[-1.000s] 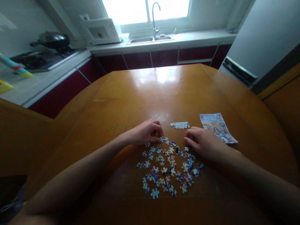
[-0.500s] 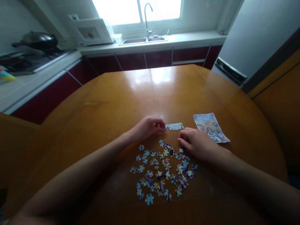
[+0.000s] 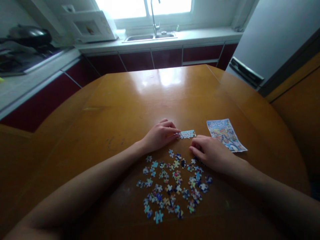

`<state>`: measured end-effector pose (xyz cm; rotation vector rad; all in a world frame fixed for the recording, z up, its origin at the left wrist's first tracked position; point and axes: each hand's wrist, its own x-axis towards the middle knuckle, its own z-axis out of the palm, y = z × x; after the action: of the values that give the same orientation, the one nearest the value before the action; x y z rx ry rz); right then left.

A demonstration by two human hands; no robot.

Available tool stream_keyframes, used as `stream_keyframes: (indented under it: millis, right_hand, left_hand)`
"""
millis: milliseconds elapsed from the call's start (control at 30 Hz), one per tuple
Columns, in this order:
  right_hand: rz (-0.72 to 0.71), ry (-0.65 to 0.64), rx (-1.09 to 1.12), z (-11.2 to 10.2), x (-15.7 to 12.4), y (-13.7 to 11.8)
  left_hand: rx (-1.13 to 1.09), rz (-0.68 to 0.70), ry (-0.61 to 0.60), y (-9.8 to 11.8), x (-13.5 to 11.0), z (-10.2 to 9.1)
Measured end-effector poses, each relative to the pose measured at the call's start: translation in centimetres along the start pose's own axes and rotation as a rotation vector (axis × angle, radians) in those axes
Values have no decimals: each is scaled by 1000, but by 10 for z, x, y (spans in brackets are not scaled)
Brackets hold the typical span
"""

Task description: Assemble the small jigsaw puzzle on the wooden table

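Note:
My left hand (image 3: pixel 162 134) is closed in a pinch at the left end of a short joined strip of jigsaw pieces (image 3: pixel 188 134) with pale blue and lettering on it. Between its thumb and forefinger is a small puzzle piece (image 3: pixel 178 135), mostly covered by the fingertips. My right hand (image 3: pixel 208 150) rests curled on the table near the strip's right corner; its palm side is hidden, so anything inside cannot be made out. Loose jigsaw pieces (image 3: pixel 176 177) lie scattered on the table in front of both hands, some close to the right thumb.
A printed picture sheet (image 3: pixel 223 133) lies beyond my right hand, partly behind it. Everything lies on a large rounded wooden table (image 3: pixel 150 100). Past it stand a counter with a sink (image 3: pixel 140 38), a microwave (image 3: pixel 87 28), a stove with a pan (image 3: pixel 30 35), and a fridge (image 3: pixel 272 40).
My left hand has shifted slightly right, bringing its fingertips and the piece against the strip's left end. The right hand stays at the strip's right corner. The view has tilted slightly down.

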<state>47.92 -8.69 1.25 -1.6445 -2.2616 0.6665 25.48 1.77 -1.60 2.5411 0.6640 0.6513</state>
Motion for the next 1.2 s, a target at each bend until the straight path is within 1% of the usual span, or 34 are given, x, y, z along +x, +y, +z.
stream_keyframes:
  millis: [167,267,300,367,433,467,533,600,700,867,967,1133,1200]
  right_hand:
    - [5,4,-8,2,0,2]
    - [12,15,0,2,1,3]
    - [14,38,6,2,1,3]
    - [4,125,8,2,3,3]
    - [-50,216,-7,2,6,4]
    - [-88,242,-22,3,7,5]
    - [-156,237,-55,5,8,6]
    - [-182,204,-92,8,8,8]
    - [-185,179,-115,10,8,9]
    - [-181,192,-109,10,7,8]
    - [-176,183,-117,9,7,7]
    - [-177,186,-113,9,6,7]
    - [-176,190,-113,10,6,7]
  left_hand:
    - [9,-12,28,2,-2,-4]
    - [23,16,31,2,-6,-8]
    - [30,37,17,1,-8,-9]
    - [46,85,-23,0,-10,-11]
    - [61,118,-64,-2,-12,-12]
    - [66,128,-83,-2,-12,-13]
    - [76,142,-105,-3,-11,-13]
    - [87,155,-117,-2,-11,-13]
    - [104,164,-135,0,-10,-13]
    - [136,164,-146,1,-11,-14]
    - [165,164,-139,1,-12,-14]
    - [188,122,-130,1,-13,-13]
    - [176,104,-97,2,-13,-13]
